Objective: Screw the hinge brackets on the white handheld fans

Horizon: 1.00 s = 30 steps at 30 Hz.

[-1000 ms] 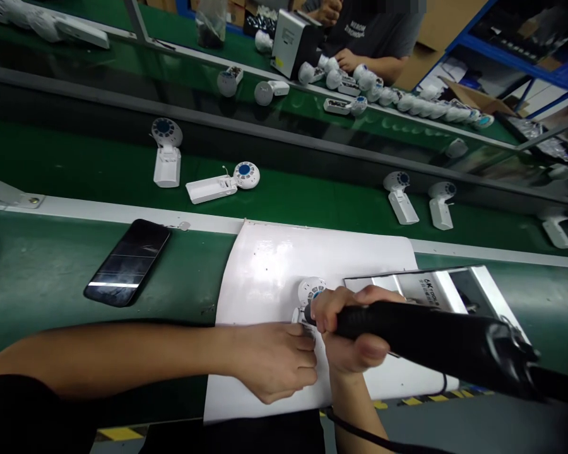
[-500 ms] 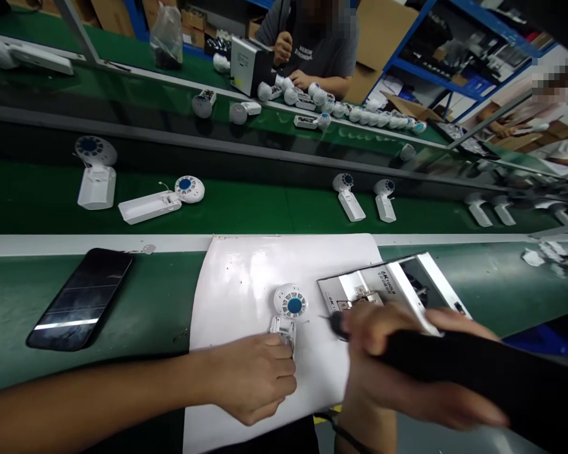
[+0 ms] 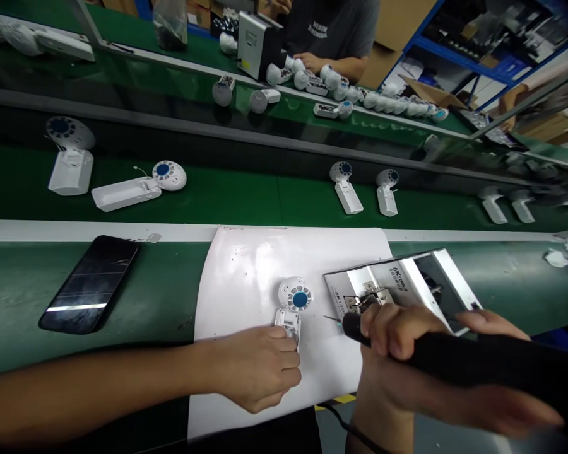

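Note:
On a white sheet [image 3: 246, 277] lies a white device [image 3: 288, 318] with a round head and a blue disc. My left hand [image 3: 265, 369] is closed over its lower body, which the fingers partly hide. My right hand [image 3: 407, 353] is wrapped round a black electric screwdriver [image 3: 435, 359], its thin bit pointing left toward the device without touching it. Just beyond the right hand stands a silver screw feeder [image 3: 400, 280] with a metal mechanism at its near left end.
A black phone [image 3: 92, 284] lies on the green bench at left. Similar white devices [image 3: 127, 192] rest on the green belt [image 3: 246, 195] behind. Across it, a person [image 3: 331, 31] sits behind a row of devices and a metal box [image 3: 258, 47].
My right hand and the screwdriver have shifted slightly right. My left hand stays on the device. The view has tilted and moved a little.

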Tool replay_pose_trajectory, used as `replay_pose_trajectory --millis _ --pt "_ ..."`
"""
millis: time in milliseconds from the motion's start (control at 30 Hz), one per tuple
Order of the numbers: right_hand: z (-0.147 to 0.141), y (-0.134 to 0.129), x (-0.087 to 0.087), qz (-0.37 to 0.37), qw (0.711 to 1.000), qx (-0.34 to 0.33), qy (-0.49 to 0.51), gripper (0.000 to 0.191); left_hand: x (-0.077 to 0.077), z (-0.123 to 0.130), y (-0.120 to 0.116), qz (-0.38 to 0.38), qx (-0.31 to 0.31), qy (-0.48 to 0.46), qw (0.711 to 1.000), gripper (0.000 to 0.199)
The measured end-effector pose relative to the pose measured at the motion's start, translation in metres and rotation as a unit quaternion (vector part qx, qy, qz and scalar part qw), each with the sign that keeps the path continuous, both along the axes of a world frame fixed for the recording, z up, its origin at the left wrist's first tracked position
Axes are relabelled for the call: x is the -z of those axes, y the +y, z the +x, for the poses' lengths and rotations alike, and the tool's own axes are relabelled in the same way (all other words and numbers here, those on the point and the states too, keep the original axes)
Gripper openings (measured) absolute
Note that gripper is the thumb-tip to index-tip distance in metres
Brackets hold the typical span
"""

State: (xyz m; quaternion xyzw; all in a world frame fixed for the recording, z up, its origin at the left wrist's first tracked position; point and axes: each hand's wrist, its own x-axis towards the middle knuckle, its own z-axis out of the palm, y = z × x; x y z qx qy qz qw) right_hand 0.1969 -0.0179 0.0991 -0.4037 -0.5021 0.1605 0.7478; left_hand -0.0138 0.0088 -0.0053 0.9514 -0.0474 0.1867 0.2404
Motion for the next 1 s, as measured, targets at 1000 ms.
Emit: replay_pose_trajectory --millis 1000 --pt "-0.046 0.014 0.046 -0.014 0.993 -0.098 0.071 0.045 0.013 0.007 -0.006 0.140 -0.148 -0.038 0.978 0.047"
